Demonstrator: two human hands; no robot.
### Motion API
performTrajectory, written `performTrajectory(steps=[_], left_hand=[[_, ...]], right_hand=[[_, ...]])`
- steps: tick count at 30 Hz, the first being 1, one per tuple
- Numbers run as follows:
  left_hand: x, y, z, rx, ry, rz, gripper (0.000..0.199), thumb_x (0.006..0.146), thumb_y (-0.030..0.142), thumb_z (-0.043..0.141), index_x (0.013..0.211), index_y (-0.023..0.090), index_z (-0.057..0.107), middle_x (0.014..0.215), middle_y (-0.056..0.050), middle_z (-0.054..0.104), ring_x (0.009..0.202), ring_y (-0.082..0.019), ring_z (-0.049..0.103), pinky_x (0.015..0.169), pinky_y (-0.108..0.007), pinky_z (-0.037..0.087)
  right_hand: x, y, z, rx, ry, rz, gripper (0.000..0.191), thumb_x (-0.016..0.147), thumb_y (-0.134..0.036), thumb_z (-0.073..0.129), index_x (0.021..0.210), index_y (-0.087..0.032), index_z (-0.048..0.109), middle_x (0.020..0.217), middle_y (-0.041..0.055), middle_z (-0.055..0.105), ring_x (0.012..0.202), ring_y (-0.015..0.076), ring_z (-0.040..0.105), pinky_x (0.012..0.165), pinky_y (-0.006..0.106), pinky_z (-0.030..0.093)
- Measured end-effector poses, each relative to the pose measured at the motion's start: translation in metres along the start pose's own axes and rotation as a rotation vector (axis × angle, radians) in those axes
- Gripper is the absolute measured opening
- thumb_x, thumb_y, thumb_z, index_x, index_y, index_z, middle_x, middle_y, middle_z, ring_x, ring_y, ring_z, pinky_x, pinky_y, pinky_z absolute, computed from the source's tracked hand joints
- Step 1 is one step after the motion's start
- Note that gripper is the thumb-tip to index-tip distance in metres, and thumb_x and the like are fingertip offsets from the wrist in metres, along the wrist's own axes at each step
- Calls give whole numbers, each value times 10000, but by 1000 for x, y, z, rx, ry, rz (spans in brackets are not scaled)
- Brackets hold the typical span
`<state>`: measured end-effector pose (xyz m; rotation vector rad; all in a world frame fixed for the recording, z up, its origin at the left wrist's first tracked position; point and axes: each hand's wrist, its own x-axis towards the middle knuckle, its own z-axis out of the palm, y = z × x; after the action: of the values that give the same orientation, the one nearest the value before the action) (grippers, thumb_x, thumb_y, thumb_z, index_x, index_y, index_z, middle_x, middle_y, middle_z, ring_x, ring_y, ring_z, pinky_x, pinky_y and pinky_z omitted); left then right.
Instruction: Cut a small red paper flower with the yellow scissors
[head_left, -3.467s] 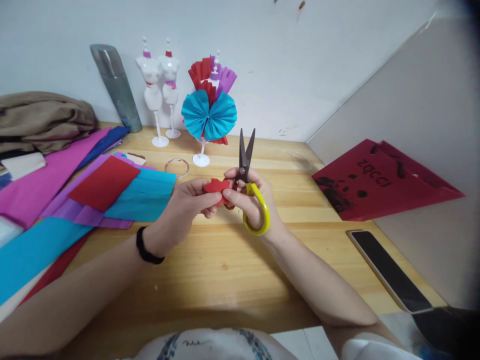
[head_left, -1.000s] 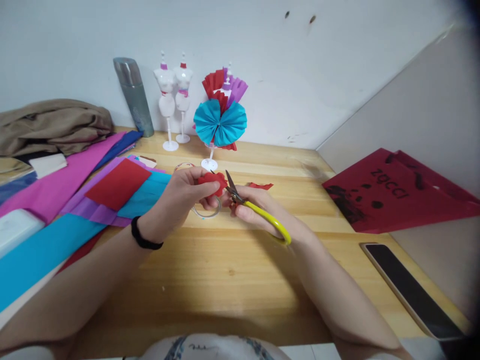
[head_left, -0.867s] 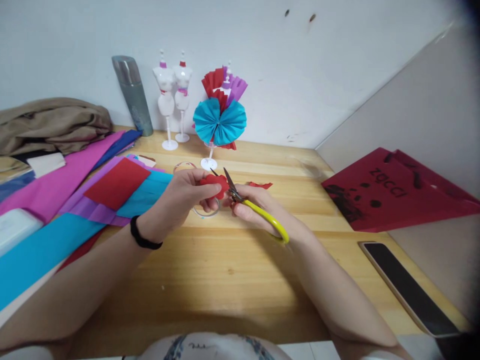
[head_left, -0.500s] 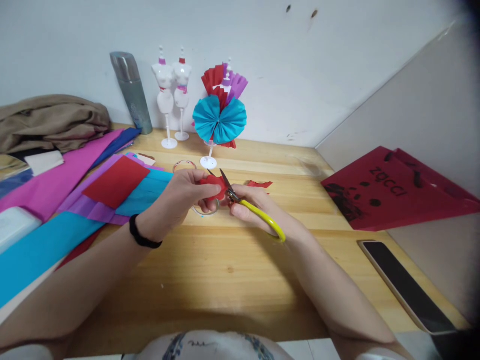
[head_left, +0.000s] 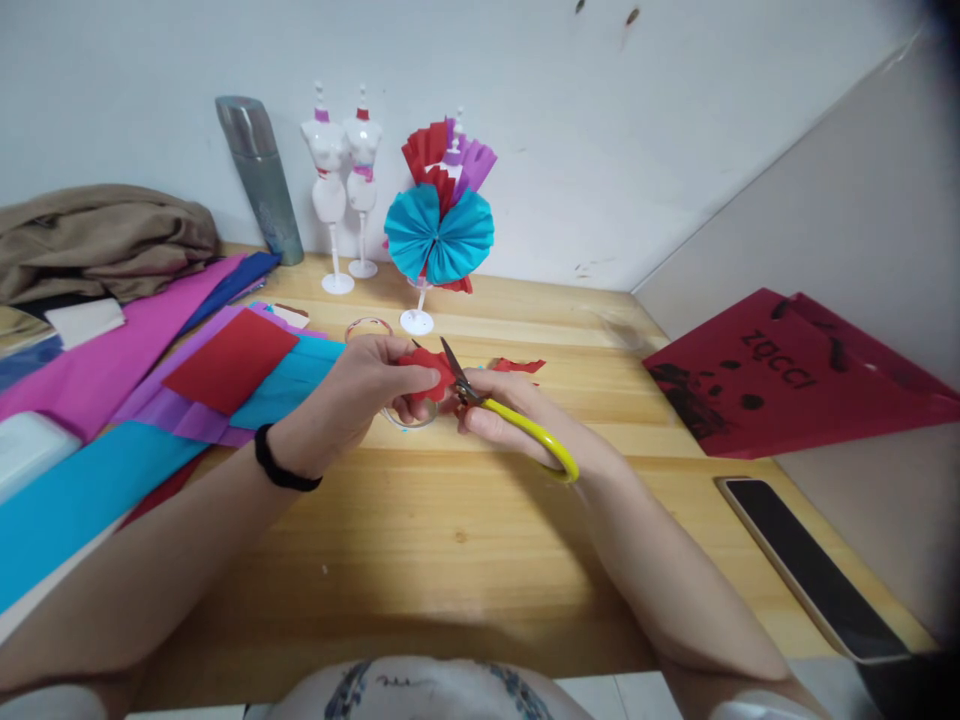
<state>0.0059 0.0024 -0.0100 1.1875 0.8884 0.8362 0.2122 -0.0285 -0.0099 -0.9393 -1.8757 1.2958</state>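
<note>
Between thumb and fingers, my left hand [head_left: 375, 385] pinches a small piece of red crepe paper [head_left: 444, 372] with a wavy cut edge. My right hand [head_left: 499, 400] grips yellow-handled scissors [head_left: 525, 425], whose parted blades straddle the paper and point away from me. Part of the lower blade is hidden behind the paper. Red paper scraps [head_left: 517, 366] lie on the table just beyond my right hand. A roll of clear tape [head_left: 409, 418] is partly covered by my left hand.
Coloured paper sheets [head_left: 292, 385] spread over the left side, near a grey-green bottle [head_left: 262, 185]. Two bare white mannequins [head_left: 328, 195] and one dressed in pleated paper [head_left: 442, 235] stand at the back. A red bag [head_left: 780, 375] and a phone [head_left: 810, 565] are at right.
The scissors and the red paper have shifted only slightly in my hands, and the paper's edge is turned a little. The camera view has moved slightly.
</note>
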Motion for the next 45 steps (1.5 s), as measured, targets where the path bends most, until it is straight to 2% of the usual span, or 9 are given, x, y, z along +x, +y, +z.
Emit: performTrajectory(steps=[7, 12, 20, 24, 28, 31, 37, 41, 45], left_hand=[[-1, 0, 2, 11, 3, -14, 126, 643, 255, 768, 584, 152, 726, 546, -46, 679, 469, -117, 573, 458, -217, 445], [0, -1, 2, -27, -8, -31, 129, 641, 256, 775, 582, 155, 722, 535, -45, 675, 452, -116, 560, 443, -221, 429], [0, 2, 2, -92, -53, -61, 141, 636, 252, 781, 575, 139, 724, 501, -53, 657, 444, -112, 548, 441, -215, 394], [0, 2, 0, -92, -104, -58, 181, 661, 253, 768, 531, 148, 699, 491, -50, 638, 446, -104, 524, 453, -221, 393], [0, 2, -1, -81, -97, -53, 128, 667, 249, 767, 586, 152, 744, 517, -44, 654, 449, -103, 530, 452, -217, 400], [0, 2, -1, -46, -75, -41, 144, 663, 244, 768, 557, 154, 728, 509, -42, 648, 449, -105, 538, 449, -215, 409], [1, -4, 0, 45, -99, 4, 129, 676, 226, 757, 562, 171, 734, 488, -33, 648, 443, -112, 570, 441, -203, 421], [-1, -3, 4, 139, -129, -18, 112, 672, 216, 761, 578, 161, 733, 520, -44, 666, 452, -114, 587, 435, -195, 434], [-2, 0, 9, 226, -141, -83, 100, 650, 165, 743, 557, 160, 705, 549, -44, 692, 445, -116, 602, 417, -188, 461]], right_hand=[[-1, 4, 0, -30, -2, -19, 497, 884, -700, 691, 887, -203, 675, 756, 13, 567, 684, 168, 485, 618, 299, 419], [-1, 2, -1, -44, -3, -29, 499, 892, -721, 660, 881, -222, 684, 759, 22, 607, 688, 184, 520, 617, 311, 434], [-1, 2, -1, -49, -25, 18, 473, 883, -682, 695, 873, -212, 651, 777, 18, 553, 714, 181, 482, 644, 312, 415], [-1, 1, -2, -49, -16, 21, 503, 865, -719, 696, 870, -217, 651, 792, 29, 602, 723, 197, 532, 639, 318, 435], [-2, 3, -8, -24, -35, 16, 498, 868, -722, 692, 839, -226, 667, 782, 40, 642, 703, 207, 574, 625, 334, 463], [-3, 11, -10, 20, 54, 33, 485, 848, -694, 739, 902, -213, 719, 769, 39, 655, 674, 195, 582, 600, 330, 474], [0, 17, 5, 197, 386, 16, 449, 724, -486, 926, 1032, -230, 722, 887, 25, 725, 702, 156, 621, 672, 322, 535], [1, 11, 16, 252, 415, -12, 455, 684, -405, 963, 1033, -261, 709, 894, 18, 733, 753, 175, 668, 721, 341, 586], [2, 13, 19, 243, 377, -30, 430, 680, -372, 967, 1001, -249, 709, 814, 0, 691, 699, 153, 648, 667, 304, 572]])
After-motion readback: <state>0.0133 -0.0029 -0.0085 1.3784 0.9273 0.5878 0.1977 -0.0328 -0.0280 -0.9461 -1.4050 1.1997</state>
